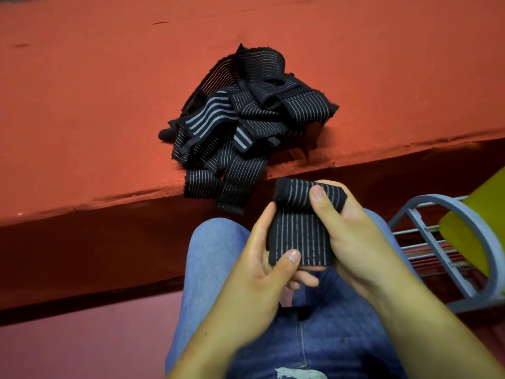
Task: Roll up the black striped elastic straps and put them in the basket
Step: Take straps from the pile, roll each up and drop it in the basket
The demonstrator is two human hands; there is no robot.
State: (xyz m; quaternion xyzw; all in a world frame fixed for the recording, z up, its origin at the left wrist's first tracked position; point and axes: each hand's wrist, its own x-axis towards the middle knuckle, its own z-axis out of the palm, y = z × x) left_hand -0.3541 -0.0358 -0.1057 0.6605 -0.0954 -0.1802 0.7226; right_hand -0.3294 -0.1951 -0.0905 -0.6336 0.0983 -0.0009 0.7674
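Note:
A black striped elastic strap [299, 236] is held over my lap, its top end curled into a short roll. My right hand [352, 242] grips the rolled top, thumb pressed on the roll. My left hand [262, 258] pinches the flat lower part between thumb and fingers. A loose pile of black striped straps [243, 124] lies on the red ledge [95, 119] just ahead, with some ends hanging over its front edge. The basket [451, 242], a grey-blue wire frame, stands at my right, only partly in view.
A yellow-green object [475, 214] sits in or over the basket at the right edge. My legs in blue jeans [328, 337] fill the lower middle. A pink floor [82, 337] shows at the lower left below the ledge.

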